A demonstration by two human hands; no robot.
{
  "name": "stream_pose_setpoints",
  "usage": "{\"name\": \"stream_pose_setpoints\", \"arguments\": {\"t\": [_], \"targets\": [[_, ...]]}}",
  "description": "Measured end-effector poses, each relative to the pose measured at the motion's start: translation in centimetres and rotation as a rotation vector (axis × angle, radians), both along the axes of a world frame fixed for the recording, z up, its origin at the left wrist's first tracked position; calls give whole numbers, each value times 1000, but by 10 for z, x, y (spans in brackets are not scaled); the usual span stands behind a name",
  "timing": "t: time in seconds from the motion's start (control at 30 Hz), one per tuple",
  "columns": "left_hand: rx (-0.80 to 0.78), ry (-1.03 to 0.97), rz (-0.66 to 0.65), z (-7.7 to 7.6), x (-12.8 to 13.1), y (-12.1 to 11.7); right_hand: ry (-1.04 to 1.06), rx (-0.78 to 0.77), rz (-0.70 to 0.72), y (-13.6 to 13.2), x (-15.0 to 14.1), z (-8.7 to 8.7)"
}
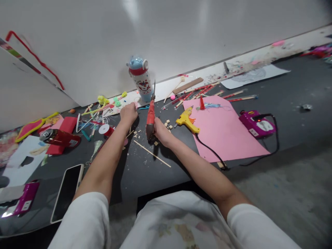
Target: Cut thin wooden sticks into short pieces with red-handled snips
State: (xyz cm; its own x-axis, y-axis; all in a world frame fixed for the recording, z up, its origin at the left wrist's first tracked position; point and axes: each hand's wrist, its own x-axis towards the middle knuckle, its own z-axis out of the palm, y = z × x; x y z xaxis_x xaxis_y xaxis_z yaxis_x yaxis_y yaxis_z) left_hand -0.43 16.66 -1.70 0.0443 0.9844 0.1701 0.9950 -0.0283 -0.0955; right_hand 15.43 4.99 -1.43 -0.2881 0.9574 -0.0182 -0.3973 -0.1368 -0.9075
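Observation:
My right hand (161,132) is wrapped round a red-handled tool (150,114). The tool stands nearly upright, its thin pointed metal end upward and its dark thick end low over the table. My left hand (129,113) is closed just left of it, near the bottle; anything in its fingers is hidden. Small cut bits of wood (168,122) lie scattered beside and between my hands. A thin wooden stick (153,153) rests on the dark table in front of them.
Behind my hands stands a blue-lidded bottle (141,81). To the right, a yellow glue gun (188,120) lies partly on pink paper (223,138), its cord running to a purple box (256,123). Leftward are a thread spool (105,130), a red can (61,137) and a phone (67,192).

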Motion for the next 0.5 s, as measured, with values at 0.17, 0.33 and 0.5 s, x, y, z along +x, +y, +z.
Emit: {"name": "stream_pose_setpoints", "arguments": {"t": [0.17, 0.33, 0.5], "targets": [[-57, 4, -6, -1, 1, -5, 53, -48, 19, -4, 0, 7], [-22, 4, -9, -1, -1, -6, 56, -64, 15, -6, 0, 10], [10, -7, -7, -3, -6, 1, 51, -79, 16, -4, -1, 9]]}}
